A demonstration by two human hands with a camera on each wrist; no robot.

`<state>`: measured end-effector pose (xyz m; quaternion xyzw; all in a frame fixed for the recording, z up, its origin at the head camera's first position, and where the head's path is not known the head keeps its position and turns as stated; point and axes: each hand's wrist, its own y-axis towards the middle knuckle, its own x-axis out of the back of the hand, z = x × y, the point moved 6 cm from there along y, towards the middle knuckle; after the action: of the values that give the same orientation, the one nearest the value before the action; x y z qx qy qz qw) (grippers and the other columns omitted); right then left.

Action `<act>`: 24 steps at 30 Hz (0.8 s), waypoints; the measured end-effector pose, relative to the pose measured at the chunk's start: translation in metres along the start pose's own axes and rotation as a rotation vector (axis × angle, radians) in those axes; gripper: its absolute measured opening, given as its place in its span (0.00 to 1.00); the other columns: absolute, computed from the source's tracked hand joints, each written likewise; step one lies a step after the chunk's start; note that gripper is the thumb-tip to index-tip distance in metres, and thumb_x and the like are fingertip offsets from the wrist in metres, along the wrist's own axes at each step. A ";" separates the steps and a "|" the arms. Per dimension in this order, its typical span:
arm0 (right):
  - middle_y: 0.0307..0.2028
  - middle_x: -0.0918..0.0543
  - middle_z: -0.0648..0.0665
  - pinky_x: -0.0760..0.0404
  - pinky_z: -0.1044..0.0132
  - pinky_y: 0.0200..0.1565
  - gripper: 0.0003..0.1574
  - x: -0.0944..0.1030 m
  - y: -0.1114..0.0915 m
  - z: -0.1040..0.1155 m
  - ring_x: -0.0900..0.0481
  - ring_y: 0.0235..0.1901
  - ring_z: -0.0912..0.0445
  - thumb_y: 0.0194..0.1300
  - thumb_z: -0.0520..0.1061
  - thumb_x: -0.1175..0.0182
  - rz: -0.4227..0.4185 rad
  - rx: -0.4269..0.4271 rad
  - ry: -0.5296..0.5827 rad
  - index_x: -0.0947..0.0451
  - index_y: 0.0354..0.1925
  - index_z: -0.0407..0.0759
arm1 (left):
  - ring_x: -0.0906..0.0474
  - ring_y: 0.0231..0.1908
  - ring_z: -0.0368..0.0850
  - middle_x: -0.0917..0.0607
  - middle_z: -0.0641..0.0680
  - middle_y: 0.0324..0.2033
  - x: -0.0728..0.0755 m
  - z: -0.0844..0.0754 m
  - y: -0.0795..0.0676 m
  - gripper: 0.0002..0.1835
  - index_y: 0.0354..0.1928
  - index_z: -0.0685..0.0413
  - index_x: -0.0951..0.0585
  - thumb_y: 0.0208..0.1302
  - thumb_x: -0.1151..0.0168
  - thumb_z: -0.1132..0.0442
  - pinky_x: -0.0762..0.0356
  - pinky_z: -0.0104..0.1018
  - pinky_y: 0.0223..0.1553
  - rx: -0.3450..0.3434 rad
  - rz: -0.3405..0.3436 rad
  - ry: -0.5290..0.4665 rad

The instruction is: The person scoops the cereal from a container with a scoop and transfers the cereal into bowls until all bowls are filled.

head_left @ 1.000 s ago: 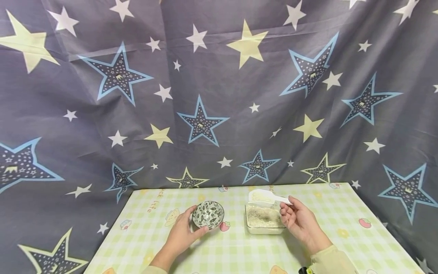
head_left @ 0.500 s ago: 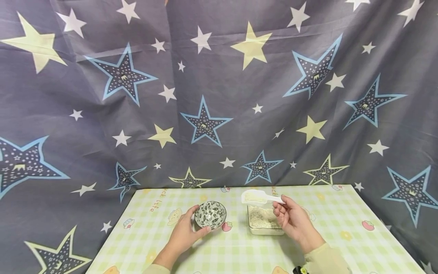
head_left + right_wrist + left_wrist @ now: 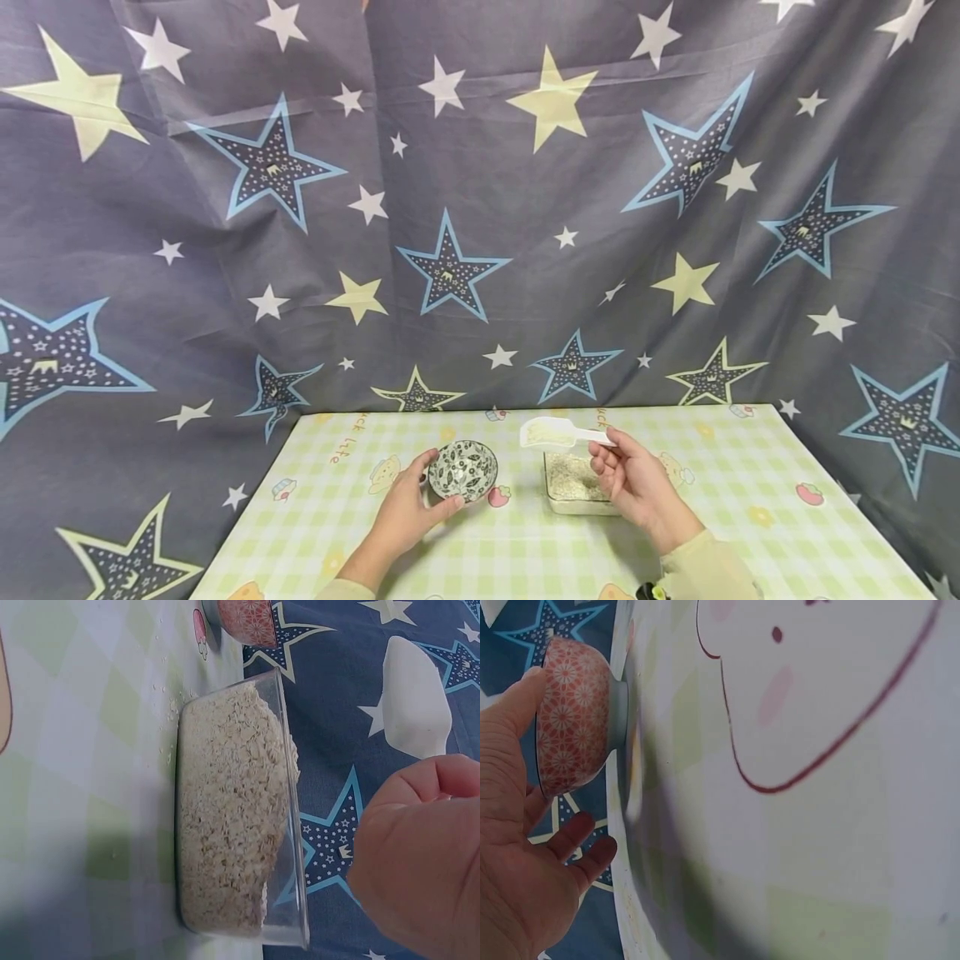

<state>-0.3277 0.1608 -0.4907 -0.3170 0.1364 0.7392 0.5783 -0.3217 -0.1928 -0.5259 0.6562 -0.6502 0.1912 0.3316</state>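
A small bowl, patterned black and white inside and red with white flowers outside, is at the table's middle left. My left hand grips it at the rim between thumb and forefinger; other fingers extend below it in the left wrist view. With my right hand I pinch the handle of a white scoop, which carries pale oat flakes. The scoop hangs above the far left corner of a clear rectangular container of oats. Part of that container is hidden behind my right hand.
A green-and-white checked cloth with cartoon prints covers the table. Loose flakes lie beside the container. Behind the table hangs a dark curtain with stars. A dark object shows by my right sleeve.
My right hand has carried the loaded scoop leftward, from over the container toward the bowl. My left hand keeps its hold on the bowl. The head view has shifted slightly.
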 end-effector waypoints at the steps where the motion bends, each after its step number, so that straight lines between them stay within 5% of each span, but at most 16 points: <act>1: 0.31 0.12 0.54 0.24 0.81 0.26 0.21 0.000 0.001 0.000 0.19 0.26 0.68 0.89 0.52 0.61 -0.011 0.001 0.003 0.25 0.45 0.45 | 0.22 0.68 0.67 0.23 0.60 0.74 0.000 0.000 0.000 0.52 0.79 0.55 0.33 0.59 0.19 0.43 0.21 0.63 0.69 0.000 0.001 -0.002; 16: 0.30 0.12 0.53 0.25 0.80 0.24 0.13 -0.004 0.008 -0.009 0.20 0.25 0.67 0.88 0.52 0.58 -0.063 0.002 -0.010 0.31 0.45 0.48 | 0.18 0.59 0.58 0.22 0.58 0.72 -0.002 0.004 0.000 0.52 0.79 0.52 0.32 0.58 0.19 0.42 0.15 0.59 0.59 0.024 0.009 -0.013; 24: 0.31 0.12 0.54 0.25 0.81 0.25 0.18 -0.010 0.007 -0.013 0.19 0.26 0.68 0.88 0.54 0.58 -0.025 -0.020 -0.032 0.29 0.44 0.47 | 0.17 0.56 0.54 0.20 0.58 0.70 -0.002 0.005 0.000 0.51 0.79 0.52 0.32 0.58 0.19 0.43 0.14 0.55 0.55 0.027 0.011 -0.018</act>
<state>-0.3291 0.1437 -0.4957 -0.3128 0.1158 0.7382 0.5864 -0.3232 -0.1943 -0.5308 0.6586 -0.6543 0.1959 0.3158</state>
